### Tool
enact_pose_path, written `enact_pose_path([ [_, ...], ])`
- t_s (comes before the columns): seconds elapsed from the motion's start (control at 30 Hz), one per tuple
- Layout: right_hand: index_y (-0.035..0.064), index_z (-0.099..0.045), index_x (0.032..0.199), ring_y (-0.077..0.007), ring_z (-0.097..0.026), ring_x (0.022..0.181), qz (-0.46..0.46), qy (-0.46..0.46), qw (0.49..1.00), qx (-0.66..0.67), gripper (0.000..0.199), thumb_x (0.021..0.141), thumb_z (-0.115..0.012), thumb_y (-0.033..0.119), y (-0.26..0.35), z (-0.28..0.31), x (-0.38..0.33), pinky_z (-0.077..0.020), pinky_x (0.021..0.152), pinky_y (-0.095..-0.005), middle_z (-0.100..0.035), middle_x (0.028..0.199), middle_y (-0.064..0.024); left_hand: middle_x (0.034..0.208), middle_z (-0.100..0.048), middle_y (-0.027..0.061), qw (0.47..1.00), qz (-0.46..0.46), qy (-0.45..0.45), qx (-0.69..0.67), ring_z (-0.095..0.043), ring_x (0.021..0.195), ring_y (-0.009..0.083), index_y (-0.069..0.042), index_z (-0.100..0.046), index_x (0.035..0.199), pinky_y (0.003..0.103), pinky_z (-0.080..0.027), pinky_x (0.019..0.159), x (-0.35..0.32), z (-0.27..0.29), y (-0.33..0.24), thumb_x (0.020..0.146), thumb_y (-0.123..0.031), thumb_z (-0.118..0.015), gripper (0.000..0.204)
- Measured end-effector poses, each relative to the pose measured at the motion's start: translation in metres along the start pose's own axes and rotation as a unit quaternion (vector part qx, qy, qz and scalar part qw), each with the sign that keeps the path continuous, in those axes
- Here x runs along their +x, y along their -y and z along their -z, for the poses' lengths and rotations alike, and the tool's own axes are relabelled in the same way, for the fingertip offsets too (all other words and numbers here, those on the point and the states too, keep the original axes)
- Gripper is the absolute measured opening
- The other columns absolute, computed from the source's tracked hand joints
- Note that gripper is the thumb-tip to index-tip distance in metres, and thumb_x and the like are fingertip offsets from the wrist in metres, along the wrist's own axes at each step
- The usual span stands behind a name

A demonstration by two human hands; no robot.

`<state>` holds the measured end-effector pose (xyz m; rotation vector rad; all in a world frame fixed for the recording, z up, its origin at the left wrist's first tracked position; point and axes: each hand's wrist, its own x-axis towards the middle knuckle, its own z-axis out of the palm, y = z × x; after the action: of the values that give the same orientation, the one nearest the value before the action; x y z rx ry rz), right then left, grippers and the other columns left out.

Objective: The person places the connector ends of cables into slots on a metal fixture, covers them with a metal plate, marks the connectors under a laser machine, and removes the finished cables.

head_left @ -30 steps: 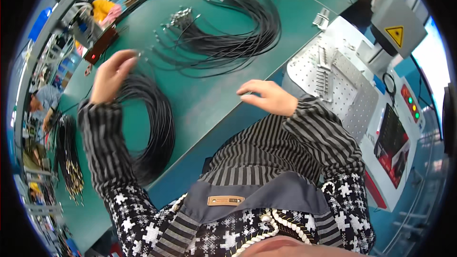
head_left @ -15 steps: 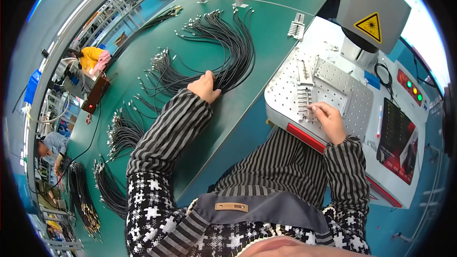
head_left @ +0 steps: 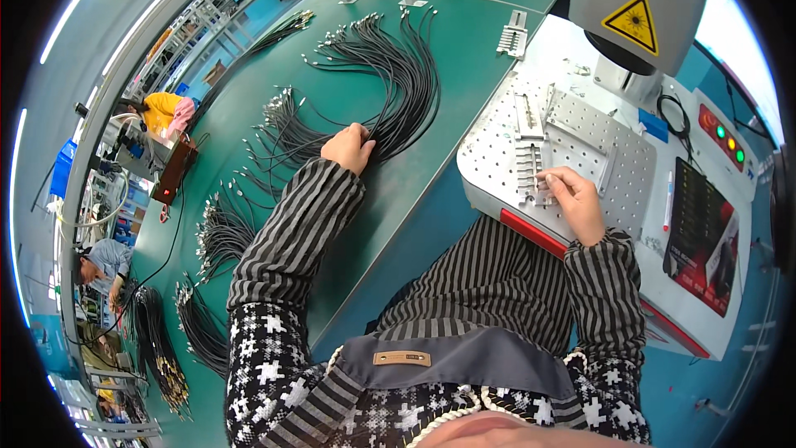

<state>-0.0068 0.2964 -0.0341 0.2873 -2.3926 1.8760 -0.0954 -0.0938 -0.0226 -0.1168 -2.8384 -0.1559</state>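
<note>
My left hand [head_left: 348, 148] is closed at the near end of a curved bundle of black cables [head_left: 410, 108] with silvery end connectors, its fingertips on the cables at the bundle's left side. Over the white machine's perforated metal plate, my right hand [head_left: 574, 199] pinches at the near end of a slotted metal fixture [head_left: 528, 168]. Whatever lies between its thumb and forefinger is too small to make out. Several small metal pieces sit in a row in the fixture's slots.
More cable bundles [head_left: 224, 236] lie along the green table [head_left: 464, 41]. A second slotted fixture [head_left: 512, 35] rests near the table's right edge. The grey machine head [head_left: 638, 0] overhangs the plate. A marker [head_left: 668, 199] and lit buttons [head_left: 730, 143] are at right. Two co-workers sit at far left.
The whole view has shifted slightly. My left hand has moved a little to the left along the cables. My right hand stays at the fixture.
</note>
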Motion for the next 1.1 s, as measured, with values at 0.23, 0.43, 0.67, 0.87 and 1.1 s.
enact_pose_path([
  [0.23, -0.0019, -0.062, 0.098, -0.0118, -0.055, 0.077, -0.005, -0.024, 0.999, -0.024, 0.021, 0.091, -0.048, 0.011, 0.009, 0.002, -0.005, -0.0439, 0.070, -0.0210, -0.063, 0.091, -0.0072, 0.066, -0.058, 0.0045, 0.955, 0.109, -0.122, -0.246, -0.054, 0.056, 0.0183, -0.005, -0.056, 0.093, 0.027, -0.044, 0.053, 0.035, 0.053, 0.043, 0.087, -0.026, -0.050, 0.023],
  [0.43, -0.0024, -0.057, 0.104, -0.0154, -0.058, 0.081, -0.022, -0.018, 0.995, 0.100, 0.027, 0.094, -0.044, 0.019, 0.020, -0.021, -0.005, -0.0473, 0.073, -0.0250, -0.062, 0.099, -0.0117, 0.067, -0.054, -0.0001, 0.933, -0.156, 0.165, -0.279, -0.049, 0.057, 0.0134, -0.005, -0.064, 0.088, 0.024, -0.042, 0.053, -0.025, 0.175, -0.055, 0.084, -0.011, -0.052, 0.014],
  [0.67, -0.0005, -0.051, 0.110, -0.0118, -0.050, 0.062, -0.163, 0.244, 0.789, 0.539, 0.034, 0.097, -0.040, 0.029, 0.048, -0.103, 0.022, -0.0426, 0.057, -0.0221, -0.056, 0.089, -0.0090, 0.079, -0.065, 0.0111, 0.804, -0.311, 0.492, -0.122, -0.062, 0.068, 0.0293, -0.009, -0.057, 0.099, 0.039, -0.050, 0.063, -0.176, 0.076, -0.096, 0.092, -0.025, -0.047, 0.021],
  [0.87, 0.0001, -0.051, 0.108, -0.0031, -0.032, 0.049, -0.056, 0.104, 0.872, 0.475, 0.025, 0.097, -0.039, 0.020, 0.081, -0.087, 0.067, -0.0256, 0.043, -0.0164, -0.047, 0.072, 0.0003, 0.083, -0.067, 0.0040, 0.818, -0.272, 0.507, 0.025, -0.061, 0.072, 0.0280, -0.016, -0.062, 0.095, 0.039, -0.049, 0.064, -0.237, 0.045, -0.051, 0.084, -0.030, -0.051, 0.022],
  [1.1, 0.0027, -0.056, 0.100, -0.0028, -0.032, 0.047, -0.015, 0.141, 0.947, 0.289, 0.021, 0.094, -0.044, 0.018, 0.099, -0.097, 0.051, -0.0277, 0.044, -0.0168, -0.046, 0.061, 0.0022, 0.105, -0.060, 0.0114, 0.916, -0.238, 0.157, -0.281, -0.060, 0.087, 0.0273, -0.006, -0.056, 0.109, 0.034, -0.050, 0.076, -0.185, 0.052, -0.041, 0.078, -0.013, -0.060, 0.032],
])
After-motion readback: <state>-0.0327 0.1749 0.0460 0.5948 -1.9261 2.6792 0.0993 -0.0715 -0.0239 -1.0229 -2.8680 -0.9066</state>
